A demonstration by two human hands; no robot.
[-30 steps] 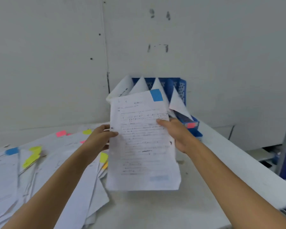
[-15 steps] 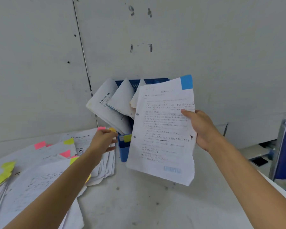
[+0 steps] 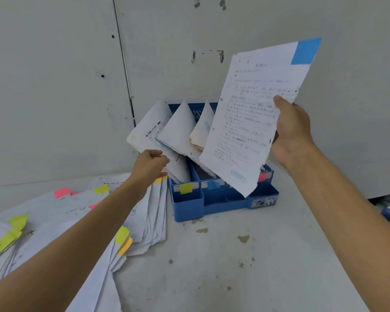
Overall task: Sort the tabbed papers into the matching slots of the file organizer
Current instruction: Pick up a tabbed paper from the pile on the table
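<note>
The desk (image 3: 212,278) is covered on its left by a spread pile (image 3: 61,221) of tabbed papers, judged to be not yet sorted. The blue organizer (image 3: 225,203) is set at the back against the wall, with three sheaves leaning out of its slots to the left.

One sheet (image 3: 252,122) is held up in the air in front of the organizer's right half, tilted, with its lower corner hanging over the front trays. It is grasped at its right edge by the right grip (image 3: 291,134), with the thumb laid across the written face. The left grip (image 3: 150,165) is placed against the lower edge of the leftmost sheaf (image 3: 149,131). Whether that sheaf is pinched or only pushed aside cannot be told.

Along the slot fronts a yellow label (image 3: 186,188), a blue label (image 3: 213,184) and a red label (image 3: 262,176) can be seen. A blue tab (image 3: 306,51) is carried on the sheet's top corner.

The step in hand is judged to be the filing of this sheet. For the next move, the sheet is to be shifted left, stood on edge and lowered into the slot behind the blue label, with the leaning sheaves kept out of the way.
</note>
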